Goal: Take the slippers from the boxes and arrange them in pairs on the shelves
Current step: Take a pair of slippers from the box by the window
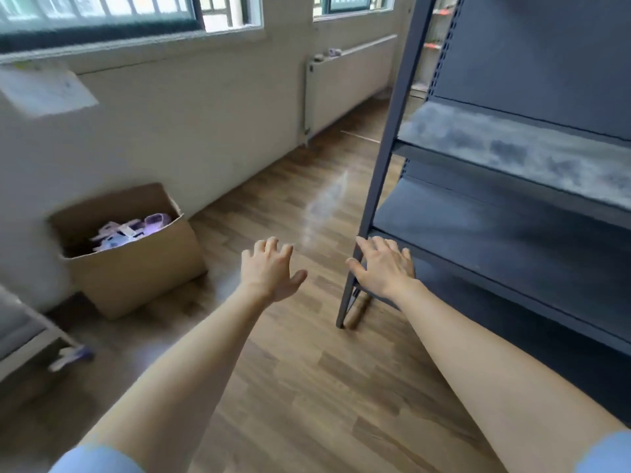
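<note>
An open cardboard box (143, 268) stands on the floor by the left wall, holding several purple and white slippers (131, 230). A dark grey metal shelf unit (505, 213) fills the right side, its boards bare. My left hand (269, 268) is stretched out over the floor with fingers spread, holding nothing. Beside the shelf unit's front left post, my right hand (384, 266) is also spread and holds nothing. One purple and white slipper (70, 358) lies on the floor at the far left.
A white radiator (348, 87) runs along the far wall under the windows. A pale low piece of furniture (24, 339) juts in at the left edge. Wooden floor (307, 387) stretches between the box and the shelf unit.
</note>
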